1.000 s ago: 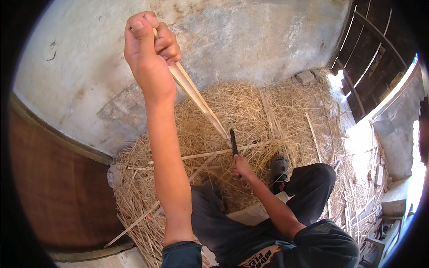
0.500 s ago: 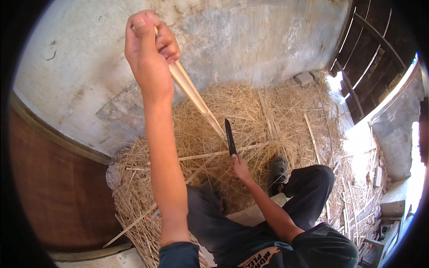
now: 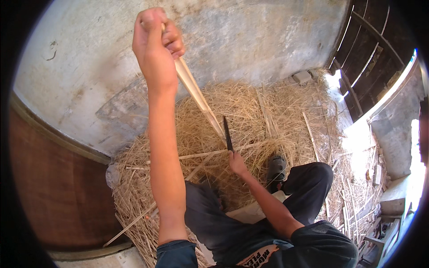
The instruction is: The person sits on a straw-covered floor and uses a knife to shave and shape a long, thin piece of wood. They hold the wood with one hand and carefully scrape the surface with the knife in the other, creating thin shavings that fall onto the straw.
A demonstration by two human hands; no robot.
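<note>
Raised high in front of the wall, my left hand (image 3: 158, 42) is closed round the upper end of a split bamboo strip (image 3: 195, 91). The pale strip slants down to the right, its hollow inner face showing, and its lower end comes close to the knife. My right hand (image 3: 237, 162), low in the middle, grips a dark-bladed knife (image 3: 227, 133) with the blade pointing up. The blade stands beside the strip's lower end; whether they touch I cannot tell. The knife's handle is hidden in my fist.
Thick bamboo shavings (image 3: 232, 100) cover the floor, with loose strips (image 3: 311, 136) among them. A stained wall (image 3: 259, 40) rises behind. To the left is a brown panel (image 3: 62, 178). My shoe (image 3: 276, 167) rests in the shavings. A grey block (image 3: 302, 77) lies by the wall.
My left hand has shifted slightly right and up with the bamboo strip. My right hand and the knife have moved a little up and left, and the blade has turned more edge-on.
</note>
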